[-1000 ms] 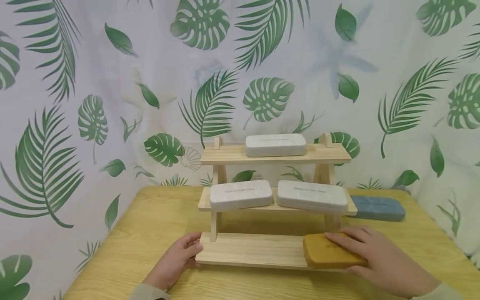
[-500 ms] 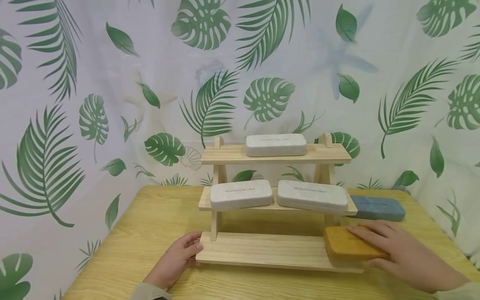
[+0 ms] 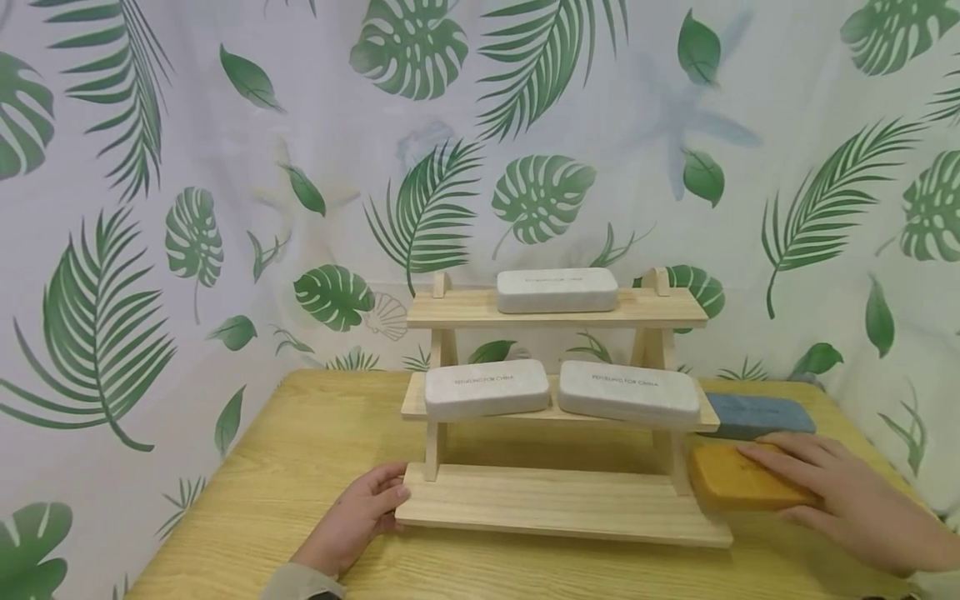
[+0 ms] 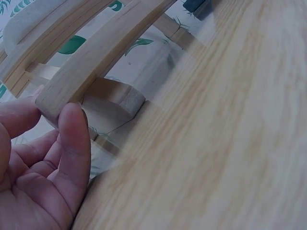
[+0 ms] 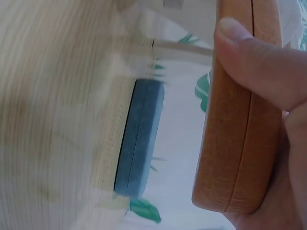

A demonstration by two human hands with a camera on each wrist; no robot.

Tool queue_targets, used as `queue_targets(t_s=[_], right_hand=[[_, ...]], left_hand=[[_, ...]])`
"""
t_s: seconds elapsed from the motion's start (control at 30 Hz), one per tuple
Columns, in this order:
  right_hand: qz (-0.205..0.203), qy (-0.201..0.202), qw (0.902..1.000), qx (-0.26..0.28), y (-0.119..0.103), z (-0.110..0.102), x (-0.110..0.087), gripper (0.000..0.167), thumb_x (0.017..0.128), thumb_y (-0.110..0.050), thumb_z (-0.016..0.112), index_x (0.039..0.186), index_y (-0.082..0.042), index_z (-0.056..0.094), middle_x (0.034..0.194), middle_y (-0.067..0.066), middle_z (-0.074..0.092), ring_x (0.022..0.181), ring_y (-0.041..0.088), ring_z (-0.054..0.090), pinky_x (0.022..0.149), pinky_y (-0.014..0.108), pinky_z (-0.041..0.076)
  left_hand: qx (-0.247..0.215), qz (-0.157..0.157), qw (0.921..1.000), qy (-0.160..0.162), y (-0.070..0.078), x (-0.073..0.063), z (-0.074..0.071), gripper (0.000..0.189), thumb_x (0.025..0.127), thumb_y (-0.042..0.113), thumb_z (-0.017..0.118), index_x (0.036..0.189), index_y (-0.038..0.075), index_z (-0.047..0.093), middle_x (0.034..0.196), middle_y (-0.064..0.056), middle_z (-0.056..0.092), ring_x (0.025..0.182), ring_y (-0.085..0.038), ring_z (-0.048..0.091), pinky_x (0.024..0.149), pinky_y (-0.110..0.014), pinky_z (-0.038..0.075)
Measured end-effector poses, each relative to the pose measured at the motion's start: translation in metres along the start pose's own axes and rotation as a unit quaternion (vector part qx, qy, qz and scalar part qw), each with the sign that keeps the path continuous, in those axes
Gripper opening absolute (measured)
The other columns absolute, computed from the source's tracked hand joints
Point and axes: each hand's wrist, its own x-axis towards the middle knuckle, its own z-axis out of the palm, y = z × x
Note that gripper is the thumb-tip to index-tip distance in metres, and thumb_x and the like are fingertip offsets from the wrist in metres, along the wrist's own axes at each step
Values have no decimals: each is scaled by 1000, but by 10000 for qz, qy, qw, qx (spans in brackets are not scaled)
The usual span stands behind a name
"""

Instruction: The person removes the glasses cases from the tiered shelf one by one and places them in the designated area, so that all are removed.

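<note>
The wooden rack (image 3: 562, 505), with three white cases (image 3: 486, 390) already shelved, is being pinched by the left hand (image 3: 358, 515), while the orange case (image 3: 738, 482), seemingly not yet set down, is being gripped just beside it by the right hand (image 3: 847, 496).

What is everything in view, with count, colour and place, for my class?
Three-tier rack: 1, pale wood, on the table
White cases: 3, white, one on the top shelf, two on the middle shelf
Orange case: 1, orange, held beside the bottom shelf's right end
Blue case: 1, blue, on the table, right of the rack
Table: 1, yellow, under the rack
Leaf-print backdrop: 1, white and green, behind the table
Sleeves: 2, pale, at the wrists
Left hand: 1, bare, gripping the bottom shelf's left end
Right hand: 1, bare, gripping the orange case
</note>
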Motion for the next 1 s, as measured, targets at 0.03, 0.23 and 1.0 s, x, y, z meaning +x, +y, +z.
queue_targets(t_s=[0.03, 0.23, 1.0], right_hand=[[-48, 53, 10000, -29, 3, 0, -1, 85, 78, -30, 88, 153, -30, 47, 139, 4, 51, 117, 31, 51, 83, 57, 50], [-131, 156, 9996, -190, 23, 6, -1, 91, 75, -28, 90, 154, -27, 46, 134, 8, 52, 112, 36, 53, 81, 58, 48], [642, -988, 9929, -139, 67, 43, 24, 80, 85, -31, 82, 155, -26, 43, 144, 17, 50, 131, 49, 38, 83, 83, 33]], left_hand=[[5, -8, 10000, 8, 0, 0, 0, 68, 105, 29, 59, 155, -5, 28, 124, -14, 53, 100, -19, 57, 79, -35, 55], [47, -26, 10000, 2, 1, -2, 0, 69, 105, 31, 58, 156, -5, 28, 126, -14, 53, 101, -20, 58, 80, -37, 55], [40, -33, 10000, 67, 0, 0, -1, 68, 105, 32, 59, 155, -4, 31, 130, -16, 54, 105, -22, 60, 79, -35, 55]])
